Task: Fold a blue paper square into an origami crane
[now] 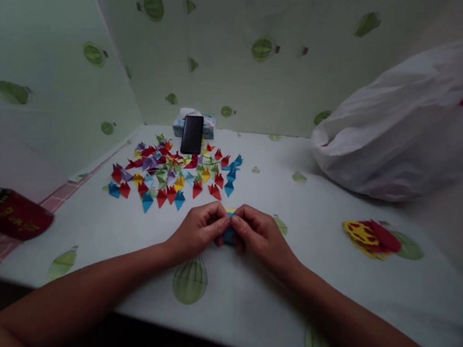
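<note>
Near the middle of the table, a small piece of blue paper point(229, 236) is pinched between my two hands. My left hand point(203, 225) closes on its left side, thumb against the paper. On the other side my right hand point(264, 233) grips it in the same way, thumbs almost meeting. Most of the paper is hidden behind the fingers, so its folded shape cannot be made out. A yellowish strip shows just above the thumbs. Beyond my left hand lie several small folded paper figures point(161, 197) in red, blue, yellow, green and purple.
A phone point(193, 134) leans on a tissue box point(209, 127) at the back. A red drink can point(6, 213) stands at the left edge. On the right are a white plastic bag point(396, 121) and a red and yellow item point(370, 237). Walls rise behind and to the left.
</note>
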Tool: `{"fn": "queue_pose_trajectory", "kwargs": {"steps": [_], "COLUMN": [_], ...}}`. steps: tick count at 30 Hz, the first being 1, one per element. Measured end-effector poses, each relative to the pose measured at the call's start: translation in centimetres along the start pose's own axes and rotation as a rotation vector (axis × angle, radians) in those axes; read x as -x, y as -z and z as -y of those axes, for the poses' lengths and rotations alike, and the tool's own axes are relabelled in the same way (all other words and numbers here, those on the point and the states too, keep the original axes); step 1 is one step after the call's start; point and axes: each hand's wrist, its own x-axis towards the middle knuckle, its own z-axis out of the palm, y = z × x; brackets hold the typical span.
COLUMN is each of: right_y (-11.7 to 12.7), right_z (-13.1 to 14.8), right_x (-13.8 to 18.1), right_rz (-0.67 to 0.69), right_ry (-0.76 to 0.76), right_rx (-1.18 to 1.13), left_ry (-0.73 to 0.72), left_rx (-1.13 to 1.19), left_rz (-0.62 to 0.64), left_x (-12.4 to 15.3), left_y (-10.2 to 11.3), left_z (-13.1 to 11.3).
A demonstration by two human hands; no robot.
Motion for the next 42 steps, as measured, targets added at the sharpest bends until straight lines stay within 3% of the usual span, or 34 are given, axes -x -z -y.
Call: {"fn": "queue_pose_trajectory", "kwargs": {"steps": [5, 12, 19, 22, 28, 36, 42], "right_y": [0.3, 0.3, 0.4, 0.4, 0.2, 0.4, 0.2], "right_z": [0.1, 0.3, 0.3, 0.3, 0.4, 0.5, 0.7], "right_x": [-0.1, 0.3, -0.1, 0.0, 0.4, 0.2, 0.6], "right_rz": [-0.032, -0.113, -0.074, -0.066, -0.182, -0.09, -0.163], "right_ry": [0.039, 0.178, 0.161, 0.177, 0.229, 0.267, 0.341], "right_rx": [0.081, 0.343, 0.229, 0.281, 0.387, 0.313, 0.41], "left_ry": [-0.035, -0.005, -0.052, -0.042, -0.069, -0.153, -0.207], "left_rx": [-0.122, -0.052, -0.142, -0.138, -0.112, -0.208, -0.244], "left_rz": [0.049, 0.138, 0.087, 0.091, 0.156, 0.116, 0.104], "left_x": [0.1, -0.1, 0.0, -0.1, 0.0, 0.0, 0.2], "left_y": [-0.1, 0.0, 0.0, 0.0, 0.0, 0.3, 0.1], "left_z": [0.3, 0.0, -0.5, -0.3, -0.5, -0.5, -0.6]}}
